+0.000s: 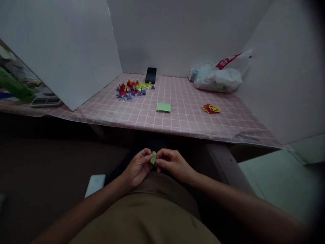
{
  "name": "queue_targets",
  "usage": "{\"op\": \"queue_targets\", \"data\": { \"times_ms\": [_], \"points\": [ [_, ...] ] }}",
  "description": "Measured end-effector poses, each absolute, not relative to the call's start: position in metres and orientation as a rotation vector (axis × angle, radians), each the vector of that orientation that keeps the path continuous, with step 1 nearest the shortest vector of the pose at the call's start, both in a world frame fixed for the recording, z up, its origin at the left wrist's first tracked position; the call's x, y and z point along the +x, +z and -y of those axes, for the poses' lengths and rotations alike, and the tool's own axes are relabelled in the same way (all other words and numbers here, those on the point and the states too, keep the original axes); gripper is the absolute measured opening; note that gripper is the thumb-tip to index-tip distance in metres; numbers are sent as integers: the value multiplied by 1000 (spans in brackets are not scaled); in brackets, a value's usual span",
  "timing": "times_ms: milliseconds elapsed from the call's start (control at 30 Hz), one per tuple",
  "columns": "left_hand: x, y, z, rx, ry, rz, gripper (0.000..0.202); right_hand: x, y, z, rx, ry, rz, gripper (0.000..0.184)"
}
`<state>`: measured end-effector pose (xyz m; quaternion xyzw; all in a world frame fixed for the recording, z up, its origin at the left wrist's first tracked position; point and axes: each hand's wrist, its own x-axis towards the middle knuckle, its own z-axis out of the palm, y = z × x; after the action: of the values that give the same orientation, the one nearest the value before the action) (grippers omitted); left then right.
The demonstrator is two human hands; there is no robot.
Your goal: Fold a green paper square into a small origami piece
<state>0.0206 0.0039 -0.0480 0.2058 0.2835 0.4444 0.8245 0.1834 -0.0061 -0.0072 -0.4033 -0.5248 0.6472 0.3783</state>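
Observation:
A small piece of folded green paper [153, 158] is held between my two hands, above my lap and below the table's front edge. My left hand [139, 166] pinches its left side between thumb and fingers. From the right, my right hand [175, 164] grips its other side with thumb and forefinger. Straight ahead on the table lies a stack of green paper squares [164, 107]. Beyond it to the left stands a cluster of small folded paper figures [132, 90] in red, orange, yellow and purple.
The table [182, 118] has a pink checked cover. A black phone [151, 75] lies at the back, a white plastic bag [219, 79] at the back right, and a red and yellow item [211, 108] nearer. White panels [63, 44] stand around. A white device [95, 185] rests left of my lap.

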Motion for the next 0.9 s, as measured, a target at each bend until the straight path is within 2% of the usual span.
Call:
{"op": "queue_targets", "data": {
  "times_ms": [333, 900],
  "points": [
    [23, -45, -3, 451, 963, -608, 21, 183, -6, 7, -1042, 1656, 1326, 25],
    [24, -42, -2, 456, 1000, -649, 23, 182, -10, 7, -1069, 1629, 1347, 15]
  ]
}}
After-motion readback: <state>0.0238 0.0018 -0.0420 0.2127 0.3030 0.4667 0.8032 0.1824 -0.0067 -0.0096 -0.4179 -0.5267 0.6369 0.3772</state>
